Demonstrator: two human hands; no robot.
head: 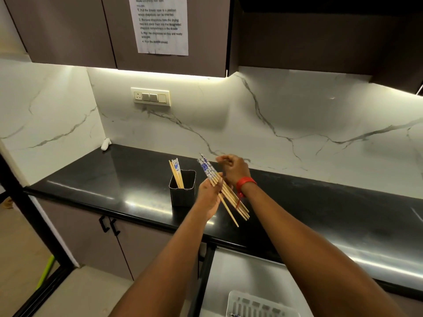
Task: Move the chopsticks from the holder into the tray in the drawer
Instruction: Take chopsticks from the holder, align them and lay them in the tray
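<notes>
Above the black counter point(320, 202), just right of the holder point(183, 191), the left hand point(209, 195) grips a bundle point(207, 170) of chopsticks, its fingers wrapped round the middle. The bundle slants. Its blue-and-white patterned ends point up toward the wall point(297, 115), and its plain wooden tips point down toward the person, fanned slightly apart. The right hand point(234, 170), with a red band point(246, 183) on its wrist, sits just behind the bundle's upper part with its fingers curled. I cannot tell whether it pinches a stick or only touches the bundle.

The holder, a black square cup, stands upright on the counter and holds a few more chopsticks point(176, 173), which lean toward its left corner. Below the counter's edge at lower right the drawer point(229, 271) stands open, white inside. The tray point(258, 305), a white slotted basket, lies in it at the bottom of the view, only partly seen. A printed sheet point(160, 24) hangs on the cabinet point(68, 30) above, and a switch plate point(151, 97) is set in the wall.
</notes>
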